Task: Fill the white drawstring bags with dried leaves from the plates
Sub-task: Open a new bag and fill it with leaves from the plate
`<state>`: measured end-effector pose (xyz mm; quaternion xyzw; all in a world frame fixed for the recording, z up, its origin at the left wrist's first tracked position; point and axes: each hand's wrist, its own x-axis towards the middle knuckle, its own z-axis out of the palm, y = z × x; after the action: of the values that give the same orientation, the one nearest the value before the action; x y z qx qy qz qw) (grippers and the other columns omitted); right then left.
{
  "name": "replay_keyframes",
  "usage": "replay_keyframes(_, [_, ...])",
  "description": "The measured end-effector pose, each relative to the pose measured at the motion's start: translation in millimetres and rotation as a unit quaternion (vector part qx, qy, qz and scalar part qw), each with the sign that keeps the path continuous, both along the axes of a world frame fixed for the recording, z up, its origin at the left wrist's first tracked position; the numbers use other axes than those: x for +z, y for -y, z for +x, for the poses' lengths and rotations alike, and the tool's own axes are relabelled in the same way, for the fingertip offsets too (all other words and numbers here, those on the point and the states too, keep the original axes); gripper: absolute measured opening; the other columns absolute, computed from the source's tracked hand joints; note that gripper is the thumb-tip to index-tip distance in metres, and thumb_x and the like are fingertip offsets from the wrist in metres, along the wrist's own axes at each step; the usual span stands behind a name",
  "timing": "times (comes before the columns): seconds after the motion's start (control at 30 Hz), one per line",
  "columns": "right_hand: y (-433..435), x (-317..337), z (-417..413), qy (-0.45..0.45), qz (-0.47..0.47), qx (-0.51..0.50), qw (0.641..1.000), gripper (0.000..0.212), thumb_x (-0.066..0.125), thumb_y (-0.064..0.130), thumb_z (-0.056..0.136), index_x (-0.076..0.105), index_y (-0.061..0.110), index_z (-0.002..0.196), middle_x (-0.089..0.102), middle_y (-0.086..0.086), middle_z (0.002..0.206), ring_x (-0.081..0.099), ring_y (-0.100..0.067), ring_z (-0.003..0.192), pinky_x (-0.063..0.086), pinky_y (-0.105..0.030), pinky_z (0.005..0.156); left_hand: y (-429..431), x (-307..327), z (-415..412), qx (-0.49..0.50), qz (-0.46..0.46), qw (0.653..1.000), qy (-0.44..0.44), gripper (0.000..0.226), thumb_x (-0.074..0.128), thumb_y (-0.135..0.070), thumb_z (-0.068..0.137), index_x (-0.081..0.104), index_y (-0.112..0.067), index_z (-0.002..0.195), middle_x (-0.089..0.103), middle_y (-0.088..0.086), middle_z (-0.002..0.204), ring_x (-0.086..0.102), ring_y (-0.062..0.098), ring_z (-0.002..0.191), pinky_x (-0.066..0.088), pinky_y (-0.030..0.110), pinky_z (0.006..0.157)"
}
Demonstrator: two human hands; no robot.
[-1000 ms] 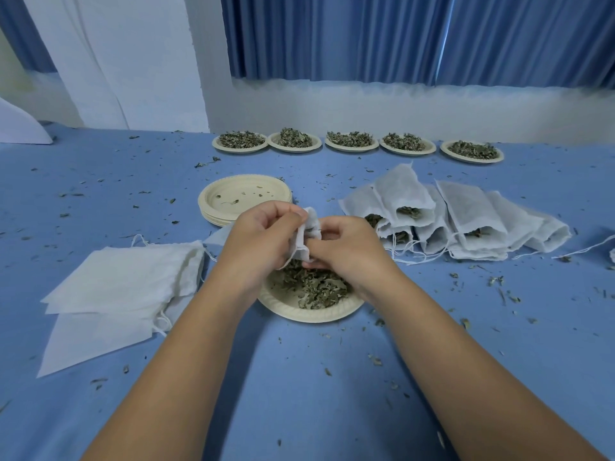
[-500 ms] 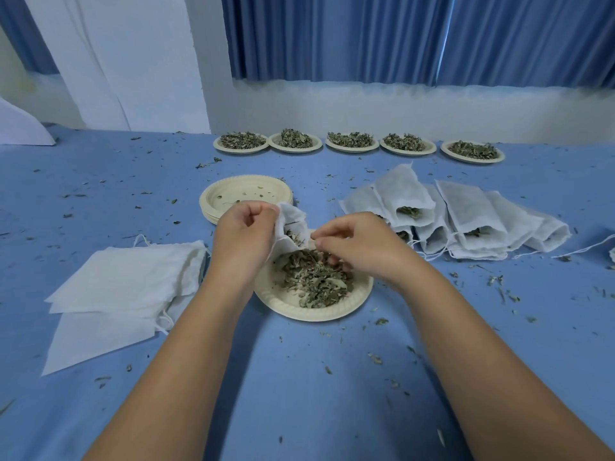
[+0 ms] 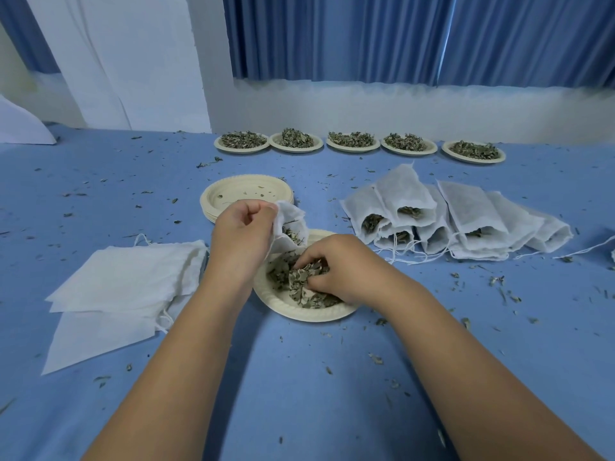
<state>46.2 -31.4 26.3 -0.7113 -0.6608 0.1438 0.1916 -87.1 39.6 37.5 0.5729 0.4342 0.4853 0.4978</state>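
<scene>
Bag, left hand; leaves, right hand

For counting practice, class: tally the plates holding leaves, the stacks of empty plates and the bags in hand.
Plates holding leaves: 6, five in the back row, one under the right hand
Stacks of empty plates: 1
Bags in the left hand: 1
Total: 8

Matt gauzy cloth bag, ribbed paper plate, crinkled dried leaves, smooth tablecloth.
</scene>
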Motion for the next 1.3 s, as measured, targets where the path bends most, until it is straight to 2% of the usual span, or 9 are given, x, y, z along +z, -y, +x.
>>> replay_keyframes(0.17, [1.1, 2.7, -2.0, -0.07, 0.033, -0.019, 0.997, 0.025, 0.069, 0.016, 0.083, 0.074, 0.027, 0.105, 0.068, 0.004, 0.101, 0.063, -0.017, 0.084, 0.053, -0.032, 0.077, -1.4, 0.0, -1.3, 0.004, 0.003, 1.0, 0.003, 0.02, 0.057, -0.017, 0.093, 0.061, -0.023, 0.074, 0.042, -0.017, 0.04, 0.036, 0.001, 0.039, 0.03, 0.022, 0.05])
replay_keyframes(0.27, [1.9, 6.6, -2.8, -0.131, 0.044, -0.023, 0.99, 0.019, 0.069, 0.014, 0.083, 0.074, 0.029, 0.094, 0.069, 0.013, 0.09, 0.065, -0.01, 0.085, 0.054, -0.027, 0.075, -2.7, -0.2, -2.4, 0.004, 0.002, 1.0, 0.008, 0.019, 0.058, -0.017, 0.092, 0.062, -0.023, 0.075, 0.042, -0.016, 0.043, 0.037, 0.005, 0.045, 0.03, 0.023, 0.051])
replay_keyframes(0.4, [5.8, 16.3, 1.7, -0.208, 0.048, -0.038, 0.976, 0.022, 0.07, 0.015, 0.083, 0.071, 0.037, 0.078, 0.073, 0.008, 0.076, 0.066, -0.009, 0.063, 0.052, -0.02, 0.061, -2.9, 1.2, -4.3, 0.014, 0.004, 1.0, 0.017, 0.02, 0.058, -0.016, 0.092, 0.062, -0.022, 0.074, 0.043, -0.014, 0.047, 0.037, 0.005, 0.046, 0.031, 0.021, 0.051])
replay_keyframes(0.57, [6.1, 24.9, 14.3, -0.406, 0.063, -0.067, 0.909, 0.012, 0.073, 0.009, 0.083, 0.077, 0.021, 0.086, 0.075, 0.004, 0.077, 0.067, -0.005, 0.065, 0.052, -0.019, 0.065, -4.5, 3.0, -8.0, 0.016, 0.007, 1.0, 0.013, 0.025, 0.056, -0.014, 0.092, 0.061, -0.022, 0.068, 0.045, -0.017, 0.043, 0.038, 0.002, 0.043, 0.033, 0.018, 0.048])
replay_keyframes(0.77, [2.6, 22.6, 11.2, -0.525, 0.081, -0.057, 0.846, 0.009, 0.071, 0.005, 0.085, 0.078, 0.011, 0.086, 0.072, -0.005, 0.077, 0.064, -0.013, 0.067, 0.052, -0.018, 0.062, 1.2, -2.6, 1.0, -0.036, 0.015, 0.999, -0.022, 0.016, 0.059, -0.017, 0.091, 0.065, -0.02, 0.077, 0.043, -0.018, 0.038, 0.038, 0.0, 0.035, 0.032, 0.017, 0.043])
replay_keyframes(0.87, [1.6, 18.0, 2.4, -0.474, 0.088, -0.07, 0.873, 0.013, 0.071, 0.005, 0.084, 0.076, 0.017, 0.086, 0.074, -0.003, 0.075, 0.065, -0.008, 0.065, 0.052, -0.017, 0.06, 5.2, -4.1, 5.9, -0.069, 0.01, 0.997, -0.017, 0.016, 0.06, -0.015, 0.092, 0.066, -0.019, 0.078, 0.042, -0.015, 0.039, 0.034, 0.001, 0.032, 0.028, 0.012, 0.036])
replay_keyframes(1.0, [-1.5, 9.6, -3.1, -0.279, 0.128, -0.141, 0.941, 0.014, 0.07, 0.012, 0.081, 0.07, 0.026, 0.084, 0.07, 0.001, 0.068, 0.058, -0.002, 0.054, 0.047, -0.015, 0.053, 6.3, -5.9, 7.7, -0.109, 0.007, 0.994, -0.025, 0.014, 0.06, -0.012, 0.091, 0.066, -0.017, 0.08, 0.043, -0.012, 0.041, 0.035, 0.003, 0.036, 0.029, 0.012, 0.038])
replay_keyframes(1.13, [-3.3, 5.2, -3.0, -0.238, 0.142, -0.155, 0.948, 0.023, 0.07, 0.011, 0.078, 0.054, 0.027, 0.081, 0.048, 0.013, 0.046, 0.045, 0.002, 0.038, 0.032, -0.009, 0.039, 9.0, -7.3, 9.3, -0.142, 0.02, 0.988, -0.048, 0.012, 0.061, -0.016, 0.092, 0.067, -0.019, 0.081, 0.047, -0.016, 0.043, 0.039, -0.001, 0.037, 0.031, 0.01, 0.041])
replay_keyframes(1.3, [-4.2, 4.6, -0.8, -0.232, 0.112, -0.157, 0.953, 0.023, 0.076, 0.02, 0.073, 0.056, 0.026, 0.083, 0.055, 0.009, 0.062, 0.048, 0.008, 0.045, 0.034, -0.008, 0.046, 9.0, -9.9, 12.1, -0.124, 0.033, 0.989, -0.07, 0.014, 0.062, -0.014, 0.09, 0.068, -0.02, 0.079, 0.053, -0.014, 0.048, 0.041, -0.002, 0.038, 0.032, 0.009, 0.04])
